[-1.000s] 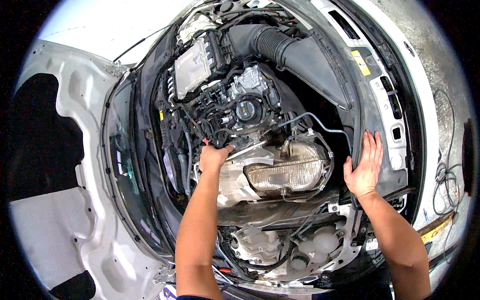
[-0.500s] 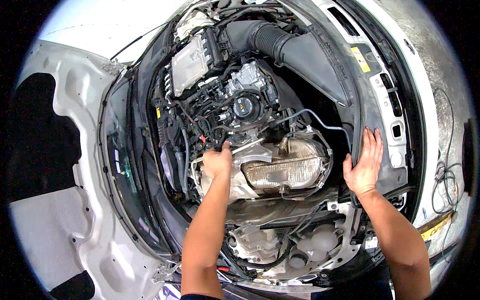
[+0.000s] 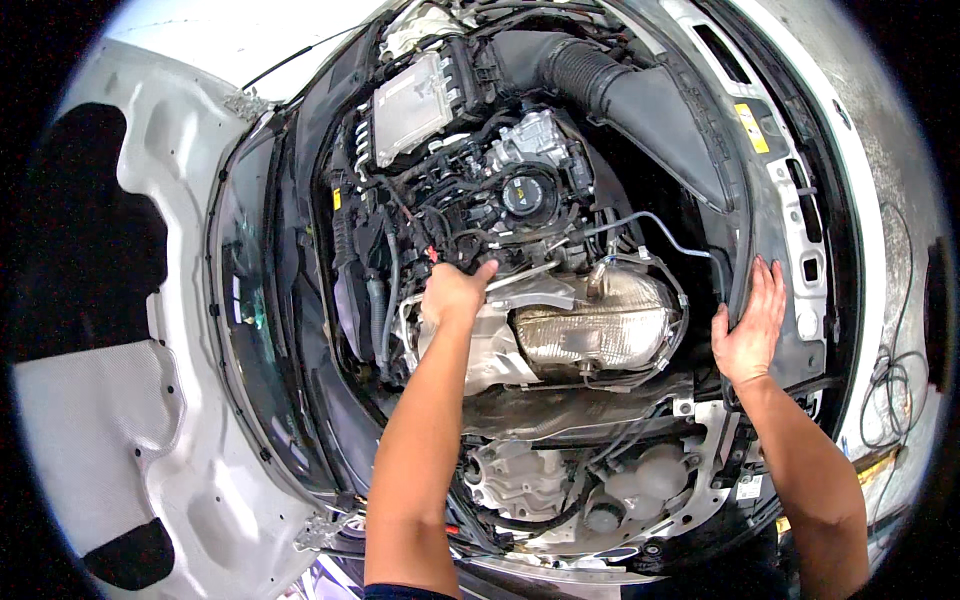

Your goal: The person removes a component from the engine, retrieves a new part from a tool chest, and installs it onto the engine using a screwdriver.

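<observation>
My left hand (image 3: pixel 460 292) reaches into the engine bay beside a small red clip (image 3: pixel 432 253), among black hoses and wiring, its fingers curled down out of sight and closed on something I cannot make out. Its thumb points up toward the round black cap (image 3: pixel 529 197). Just right and below lie a silver bracket (image 3: pixel 530 294) and the crinkled metal heat-shielded canister (image 3: pixel 590 335). My right hand (image 3: pixel 752 320) rests open, fingers straight, on the dark edge of the front panel (image 3: pixel 795 360), right of the canister.
A raised white hood (image 3: pixel 200 420) with insulation fills the left, beside the windscreen (image 3: pixel 255 310). A grey intake duct (image 3: pixel 660 135) and a flat silver module (image 3: pixel 410 108) sit farther back. At the right, a coiled cable (image 3: pixel 890 400) lies on the concrete floor (image 3: pixel 875 160).
My left hand has shifted slightly and rotated, its thumb now raised beside the hoses. My right hand stays on the front panel. The whole view has moved a little to the right and up.
</observation>
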### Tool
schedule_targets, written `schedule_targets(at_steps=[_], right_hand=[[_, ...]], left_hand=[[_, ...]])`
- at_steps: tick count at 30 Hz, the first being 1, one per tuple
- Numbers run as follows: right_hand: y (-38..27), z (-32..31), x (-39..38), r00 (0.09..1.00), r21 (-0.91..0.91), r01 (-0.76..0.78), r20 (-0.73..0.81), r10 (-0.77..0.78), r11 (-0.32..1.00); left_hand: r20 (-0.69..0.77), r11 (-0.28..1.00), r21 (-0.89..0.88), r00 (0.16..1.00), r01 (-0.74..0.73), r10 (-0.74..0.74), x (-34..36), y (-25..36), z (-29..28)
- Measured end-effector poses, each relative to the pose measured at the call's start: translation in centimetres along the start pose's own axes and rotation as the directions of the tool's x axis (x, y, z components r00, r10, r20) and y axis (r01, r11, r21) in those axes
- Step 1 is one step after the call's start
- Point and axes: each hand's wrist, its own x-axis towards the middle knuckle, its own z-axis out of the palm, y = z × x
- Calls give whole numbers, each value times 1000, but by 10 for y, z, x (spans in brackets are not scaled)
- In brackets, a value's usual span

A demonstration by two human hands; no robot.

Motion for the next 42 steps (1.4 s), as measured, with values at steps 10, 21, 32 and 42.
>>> schedule_targets(at_steps=[10, 21, 32, 42], right_hand=[[1, 11, -7, 992, -40, 91, -85, -94, 995], [12, 24, -13, 981, -104, 152, -109, -164, 983], [7, 23, -13, 984, -129, 131, -106, -145, 983], [9, 25, -13, 975, -124, 145, -149, -163, 982]], left_hand=[[-67, 991, -111, 995, -76, 69, 3, -5, 0], [-36, 988, -151, 999, -36, 31, 10, -8, 4], [-80, 979, -169, 992, -113, 101, 11, -16, 10], [-145, 989, -85, 984, -118, 105, 9, -12, 13]])
